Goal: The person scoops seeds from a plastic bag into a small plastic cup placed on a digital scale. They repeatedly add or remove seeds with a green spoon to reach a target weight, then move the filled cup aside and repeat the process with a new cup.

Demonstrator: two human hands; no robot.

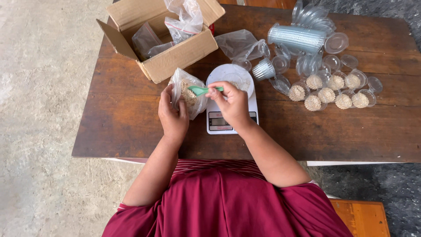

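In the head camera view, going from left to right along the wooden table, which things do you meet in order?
Cardboard box → left hand holding the bag of grain → right hand with the green spoon over the white scale → stack of clear cups → filled cups.

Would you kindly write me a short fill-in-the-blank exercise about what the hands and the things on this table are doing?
1. The right hand holds a ____ plastic spoon by its handle.
2. The left hand steadies a clear bag of grain that stands just to the ____ of the white kitchen scale.
3. The spoon's bowl points into the open ____.
4. The filled small cups sit on the wooden table, to the ____ of the scale.

Missing words: green; left; bag; right
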